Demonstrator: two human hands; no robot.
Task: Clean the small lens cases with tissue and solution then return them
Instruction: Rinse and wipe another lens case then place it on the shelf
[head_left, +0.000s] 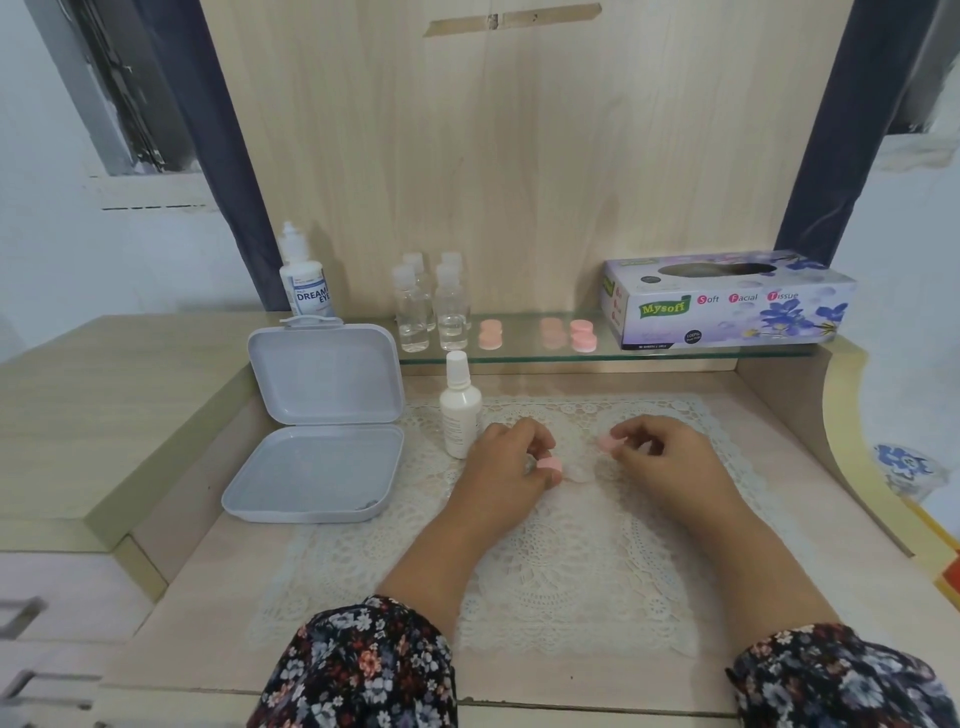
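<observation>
Both hands (511, 457) (657, 449), fingers curled, apparently pinch pink caps (549, 464) (606, 442).

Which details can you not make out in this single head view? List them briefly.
- Left hand: its fingers cover most of the pink piece.
- Right hand: only the edge of its pink piece shows.
- White bottle: label print too small.
- Tissue box: dark opening hides the tissue.

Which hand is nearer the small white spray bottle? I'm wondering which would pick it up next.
Left. The left hand, pinching a pink piece, sits just right of the white spray bottle. The right hand holds another pink piece farther right on the lace mat.
</observation>
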